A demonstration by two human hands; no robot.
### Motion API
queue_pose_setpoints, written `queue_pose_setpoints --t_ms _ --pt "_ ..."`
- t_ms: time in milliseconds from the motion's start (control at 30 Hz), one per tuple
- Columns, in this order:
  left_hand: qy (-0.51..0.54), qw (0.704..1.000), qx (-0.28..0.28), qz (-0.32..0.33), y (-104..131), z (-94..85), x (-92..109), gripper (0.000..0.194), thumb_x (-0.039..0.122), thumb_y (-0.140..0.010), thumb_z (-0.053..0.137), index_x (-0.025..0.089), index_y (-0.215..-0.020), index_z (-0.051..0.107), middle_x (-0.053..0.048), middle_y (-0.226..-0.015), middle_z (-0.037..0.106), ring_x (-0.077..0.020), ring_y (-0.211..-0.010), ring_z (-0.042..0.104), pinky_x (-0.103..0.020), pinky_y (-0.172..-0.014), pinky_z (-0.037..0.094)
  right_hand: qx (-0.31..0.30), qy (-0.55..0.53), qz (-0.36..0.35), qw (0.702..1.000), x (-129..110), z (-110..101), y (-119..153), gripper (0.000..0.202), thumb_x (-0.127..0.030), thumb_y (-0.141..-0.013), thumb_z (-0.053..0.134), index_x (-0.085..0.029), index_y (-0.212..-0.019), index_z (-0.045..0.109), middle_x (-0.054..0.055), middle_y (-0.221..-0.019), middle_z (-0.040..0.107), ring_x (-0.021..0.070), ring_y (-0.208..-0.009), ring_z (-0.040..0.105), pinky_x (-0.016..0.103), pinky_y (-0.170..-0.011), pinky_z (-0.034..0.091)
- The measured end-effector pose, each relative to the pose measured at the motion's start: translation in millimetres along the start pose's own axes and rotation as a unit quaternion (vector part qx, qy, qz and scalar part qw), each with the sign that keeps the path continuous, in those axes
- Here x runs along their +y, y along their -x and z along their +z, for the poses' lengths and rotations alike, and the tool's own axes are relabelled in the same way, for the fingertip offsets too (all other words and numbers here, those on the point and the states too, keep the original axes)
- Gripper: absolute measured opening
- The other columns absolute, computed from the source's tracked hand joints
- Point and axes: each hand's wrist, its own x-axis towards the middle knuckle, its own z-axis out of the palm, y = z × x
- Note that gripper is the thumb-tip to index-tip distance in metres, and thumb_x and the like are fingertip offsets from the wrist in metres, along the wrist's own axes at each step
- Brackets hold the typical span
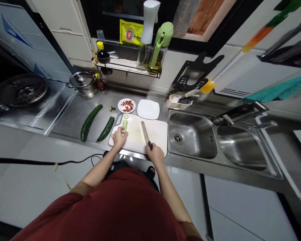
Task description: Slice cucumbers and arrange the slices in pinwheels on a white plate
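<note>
My right hand (155, 154) is closed round the black handle of a kitchen knife (145, 132). Its blade points away from me over the white cutting board (137, 145). On the board's left side, my left hand (119, 137) has its fingers curled at the near end of a row of pale green cucumber slices (125, 124); the fingers hide part of that row. Left of the board lies a cut cucumber (106, 129), and farther left a longer whole cucumber (90, 123). Small cucumber ends (112, 108) rest beyond the cut one.
Behind the board stand a plate of chopped red pieces (133, 106) and a white square plate (148, 109). A double sink (193, 134) adjoins on the right. A lidded pot (84, 85) and a stove with a pan (20, 92) are leftward. Bottles (162, 43) line the shelf above.
</note>
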Motion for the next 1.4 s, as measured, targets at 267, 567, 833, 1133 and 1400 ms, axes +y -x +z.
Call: queue_pose_setpoints --t_ms 267,567,833,1133,1400 --pt "-0.023 0.999 0.020 -0.043 -5.6 -10.6 -5.8 0.037 0.028 -0.081 0.053 0.026 -0.118 0.051 -0.003 -0.092 0.070 -0.0257 -0.104 0.059 -0.038 -0.091 0.030 -0.012 0.003 -0.005 1.000 -2.8 -1.0 0.4 0.044 -0.048 -0.096 0.034 -0.019 -0.112 0.063 0.012 -0.100 0.070 0.0246 -0.097 0.065 0.031 -0.078 0.043" --pt "-0.044 0.998 0.023 -0.049 -7.1 -9.7 -8.6 0.037 0.025 -0.081 0.051 0.027 -0.118 0.052 -0.002 -0.091 0.069 -0.0258 -0.105 0.058 -0.039 -0.091 0.028 -0.013 0.004 -0.007 1.000 -1.1 0.7 -0.9 0.045 -0.048 -0.096 0.034 -0.019 -0.112 0.064 0.012 -0.101 0.070 0.0241 -0.097 0.065 0.031 -0.080 0.043" --pt "-0.044 0.998 0.036 -0.038 -2.4 -11.6 -5.5 0.046 0.024 -0.082 0.051 0.027 -0.128 0.045 -0.005 -0.108 0.065 -0.0246 -0.109 0.055 -0.038 -0.093 0.030 -0.006 0.006 -0.012 1.000 -0.4 3.4 -0.9 0.044 -0.048 -0.095 0.034 -0.019 -0.110 0.064 0.012 -0.099 0.070 0.0245 -0.096 0.065 0.031 -0.078 0.043" --pt "-0.004 0.998 0.050 0.023 -11.2 2.0 28.8 0.043 0.027 -0.082 0.051 0.029 -0.125 0.050 -0.004 -0.116 0.062 -0.0253 -0.111 0.052 -0.040 -0.094 0.032 -0.002 0.006 -0.013 1.000 0.1 2.4 1.3 0.043 -0.048 -0.096 0.035 -0.020 -0.111 0.064 0.011 -0.099 0.070 0.0243 -0.096 0.065 0.030 -0.078 0.042" --pt "-0.027 0.997 0.066 -0.016 -56.0 3.8 48.5 0.037 0.030 -0.086 0.048 0.031 -0.122 0.056 -0.006 -0.115 0.063 -0.0287 -0.113 0.050 -0.044 -0.092 0.031 0.009 0.006 -0.019 1.000 4.7 7.8 2.3 0.043 -0.048 -0.095 0.035 -0.020 -0.108 0.064 0.011 -0.097 0.070 0.0246 -0.093 0.065 0.030 -0.075 0.042"
